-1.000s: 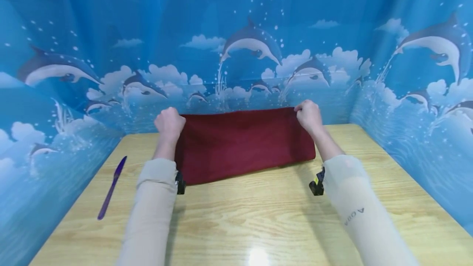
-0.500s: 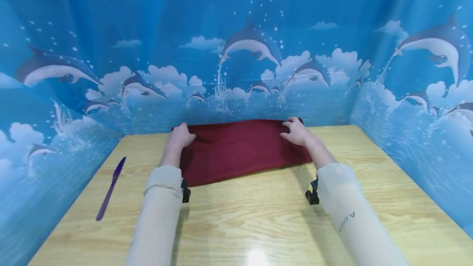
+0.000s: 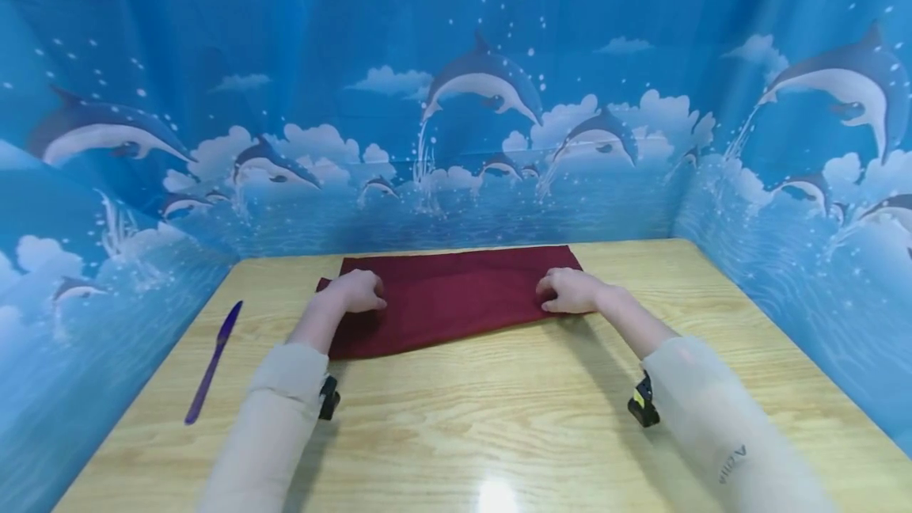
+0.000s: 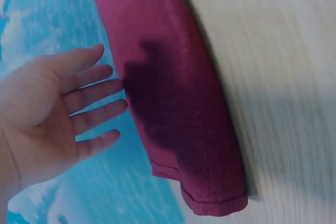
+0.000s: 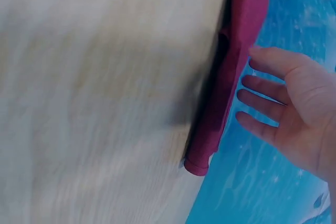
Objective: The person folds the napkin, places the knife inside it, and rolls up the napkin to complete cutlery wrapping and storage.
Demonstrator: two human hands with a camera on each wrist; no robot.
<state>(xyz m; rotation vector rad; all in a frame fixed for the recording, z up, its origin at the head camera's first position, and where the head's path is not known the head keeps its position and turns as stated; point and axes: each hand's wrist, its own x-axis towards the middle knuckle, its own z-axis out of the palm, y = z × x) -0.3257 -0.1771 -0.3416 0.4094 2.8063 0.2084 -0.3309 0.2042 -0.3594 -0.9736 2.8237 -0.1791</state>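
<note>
A dark red folded cloth [image 3: 459,291] lies on the far part of the wooden table, its far layer reaching toward the backdrop. My left hand [image 3: 356,291] hovers over its left end, fingers loosely bent and holding nothing. In the left wrist view the left hand [image 4: 58,108] has its fingers spread beside the cloth [image 4: 184,93], casting a shadow on it. Over the right end is my right hand [image 3: 573,291], its fingers relaxed. The right wrist view shows the right hand [image 5: 299,98] with nothing in its grasp, index fingertip close to the edge of the cloth [image 5: 231,72].
To the left of the cloth, a purple knife [image 3: 214,362] lies on the wooden table [image 3: 456,426]. A blue curtain [image 3: 342,30] printed with dolphins stands around the table's back and sides. Small black cameras [image 3: 644,402] sit at both wrists.
Both hands have released the cloth's raised upper edge and come down toward me. The cloth has dropped and now lies flatter on the table.
</note>
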